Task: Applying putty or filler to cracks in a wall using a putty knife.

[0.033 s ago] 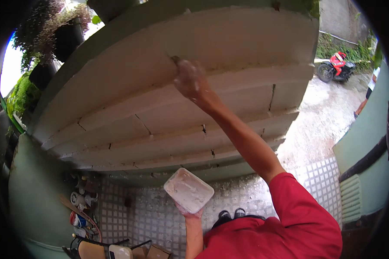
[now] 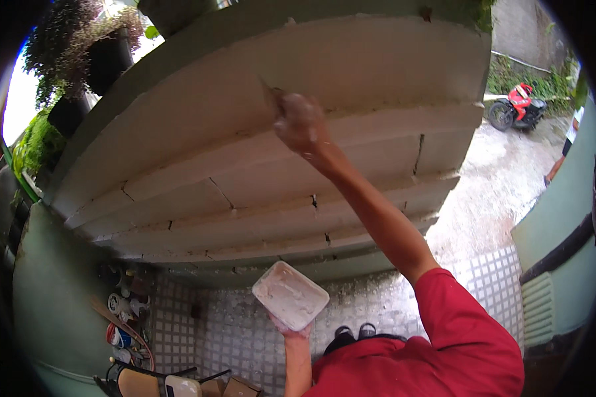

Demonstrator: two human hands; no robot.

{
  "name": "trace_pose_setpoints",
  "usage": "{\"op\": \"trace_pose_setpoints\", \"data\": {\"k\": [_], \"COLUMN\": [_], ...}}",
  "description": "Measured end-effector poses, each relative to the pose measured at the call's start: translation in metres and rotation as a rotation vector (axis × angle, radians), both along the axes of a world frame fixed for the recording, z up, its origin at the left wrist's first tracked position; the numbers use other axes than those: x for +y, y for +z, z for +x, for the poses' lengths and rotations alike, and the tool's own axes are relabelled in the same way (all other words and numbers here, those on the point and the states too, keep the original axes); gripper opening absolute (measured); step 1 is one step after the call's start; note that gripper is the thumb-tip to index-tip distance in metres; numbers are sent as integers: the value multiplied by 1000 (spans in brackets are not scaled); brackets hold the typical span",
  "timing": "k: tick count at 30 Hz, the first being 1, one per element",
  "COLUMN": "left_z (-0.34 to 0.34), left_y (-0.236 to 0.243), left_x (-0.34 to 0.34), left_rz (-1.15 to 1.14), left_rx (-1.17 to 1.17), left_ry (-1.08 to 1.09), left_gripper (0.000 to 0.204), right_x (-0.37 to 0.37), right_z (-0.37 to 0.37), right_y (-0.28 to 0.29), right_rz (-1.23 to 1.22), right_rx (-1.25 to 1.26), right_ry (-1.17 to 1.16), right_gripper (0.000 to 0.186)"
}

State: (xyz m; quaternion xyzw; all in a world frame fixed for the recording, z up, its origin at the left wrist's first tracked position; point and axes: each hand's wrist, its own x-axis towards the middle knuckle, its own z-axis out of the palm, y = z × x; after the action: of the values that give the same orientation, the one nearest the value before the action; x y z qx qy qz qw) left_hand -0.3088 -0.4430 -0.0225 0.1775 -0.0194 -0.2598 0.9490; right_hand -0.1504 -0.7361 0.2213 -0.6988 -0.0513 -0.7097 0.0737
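Observation:
My right hand [image 2: 302,127], whitened with paste, is closed around a putty knife [image 2: 267,91]. Its thin blade points up and left at the upper band of the pale, stepped wall surface [image 2: 371,63]; whether the edge touches cannot be made out. Lower down, my left hand [image 2: 289,325] supports a white rectangular tub [image 2: 316,313] from underneath, its fingers mostly hidden. Whitish paste [image 2: 288,294] coats the inside of the tub, which is tilted so its opening shows.
Dark cracks run through the lower steps. Potted plants [image 2: 109,63] hang at upper left. Tools and containers [image 2: 120,304] lie along the left wall, near a chair [image 2: 139,382]. A red motorbike [image 2: 520,106] and a person's leg [image 2: 555,169] show at right, beyond the tiled floor [image 2: 232,331].
My right hand has shifted slightly right and down over the surface, and more of the knife's blade shows. The tub in my left hand has hardly moved.

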Motion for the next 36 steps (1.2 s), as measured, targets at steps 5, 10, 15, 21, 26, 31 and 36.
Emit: {"op": "trace_pose_setpoints", "data": {"k": [5, 10, 15, 21, 26, 31, 36], "left_z": [1, 4, 16, 30, 82, 107, 127], "left_y": [-15, -12, -2, 1, 1, 7, 8], "left_x": [13, 14, 7, 21, 61, 87, 107], "left_rz": [-39, -52, -84, -137, -104, -129, -53], "left_rx": [112, 123, 87, 92, 72, 130, -36], "left_ry": [99, 62, -12, -67, -108, -124, -165], "left_gripper": [63, 59, 57, 60, 60, 61, 66], "right_x": [-27, -17, -30, -34, -34, -38, -25], "right_z": [-52, -97, -102, -82, -37, -13, -27], "right_y": [40, 70, 100, 110, 113, 66, 47], "right_rz": [404, 120, -304, -512, -450, -342, -253], "right_rx": [279, 151, 106, 95, 140, 141, 221], "right_ry": [236, -74, -162, -313, -356, -330, -196], "right_gripper": [15, 11, 21, 27, 29, 38, 38]}}
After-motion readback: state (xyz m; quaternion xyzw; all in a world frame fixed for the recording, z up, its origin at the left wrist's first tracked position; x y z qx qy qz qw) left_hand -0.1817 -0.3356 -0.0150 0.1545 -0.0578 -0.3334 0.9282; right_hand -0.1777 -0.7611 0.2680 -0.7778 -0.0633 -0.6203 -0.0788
